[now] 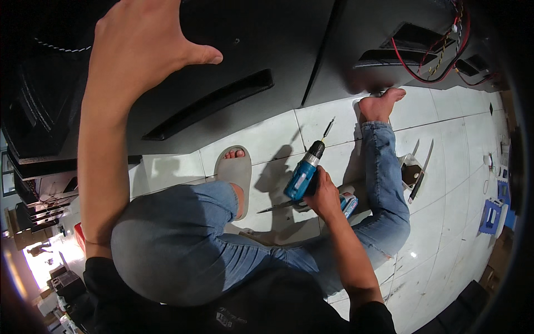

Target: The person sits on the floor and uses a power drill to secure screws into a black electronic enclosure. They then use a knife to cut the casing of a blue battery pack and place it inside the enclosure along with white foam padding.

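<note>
My right hand (325,196) is wrapped round the grip of a blue cordless drill (301,177) with a black chuck. A long, thin bit points from the drill toward the black panel (233,39). The tool is held above the tiled floor, between my legs. My left hand (142,42) is raised at the panel's upper left, its thumb stretched out and apart. The other fingertips are cut off by the top edge, and I cannot tell whether the palm touches the panel. Nothing shows in that hand.
Red, black and yellow wires (439,69) hang from an opening at the upper right. On the white floor (445,145), a small open box (410,170) stands beside a long blade with a black handle (421,173). A pointed metal piece (276,207) lies below the drill. Blue plastic parts (490,216) lie far right.
</note>
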A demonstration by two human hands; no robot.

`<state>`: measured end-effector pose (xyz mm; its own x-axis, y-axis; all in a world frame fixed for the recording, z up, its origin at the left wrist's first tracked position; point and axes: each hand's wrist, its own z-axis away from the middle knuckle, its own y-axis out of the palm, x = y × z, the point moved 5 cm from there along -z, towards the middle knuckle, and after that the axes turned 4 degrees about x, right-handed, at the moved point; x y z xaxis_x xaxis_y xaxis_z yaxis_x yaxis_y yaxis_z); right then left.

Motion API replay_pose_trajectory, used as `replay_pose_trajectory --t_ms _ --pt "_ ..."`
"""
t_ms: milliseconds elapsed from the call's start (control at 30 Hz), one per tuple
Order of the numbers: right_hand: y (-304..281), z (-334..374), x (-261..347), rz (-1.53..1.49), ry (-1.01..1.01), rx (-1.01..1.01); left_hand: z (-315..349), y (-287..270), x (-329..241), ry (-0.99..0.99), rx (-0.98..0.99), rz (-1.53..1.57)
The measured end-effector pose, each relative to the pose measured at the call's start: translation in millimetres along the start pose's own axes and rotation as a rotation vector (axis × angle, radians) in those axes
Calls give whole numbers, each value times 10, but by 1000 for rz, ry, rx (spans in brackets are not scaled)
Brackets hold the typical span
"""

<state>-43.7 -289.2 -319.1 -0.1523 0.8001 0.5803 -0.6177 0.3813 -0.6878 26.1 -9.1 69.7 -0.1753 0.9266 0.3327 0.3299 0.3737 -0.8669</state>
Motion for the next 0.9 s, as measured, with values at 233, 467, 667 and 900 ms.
replay_pose_trajectory --t_ms 233,467,667,900 --pt "-300 785 665 -221 -523 -41 117 84 -58 57 -151 -114" --pt "-558 691 865 -317 -765 -335 118 163 -100 9 -190 -137" --pt "-694 510 943 -320 -650 -463 134 151 -30 71 -206 -65" --pt "-765 467 1063 -169 -662 -516 124 183 -95 -34 -184 -116"
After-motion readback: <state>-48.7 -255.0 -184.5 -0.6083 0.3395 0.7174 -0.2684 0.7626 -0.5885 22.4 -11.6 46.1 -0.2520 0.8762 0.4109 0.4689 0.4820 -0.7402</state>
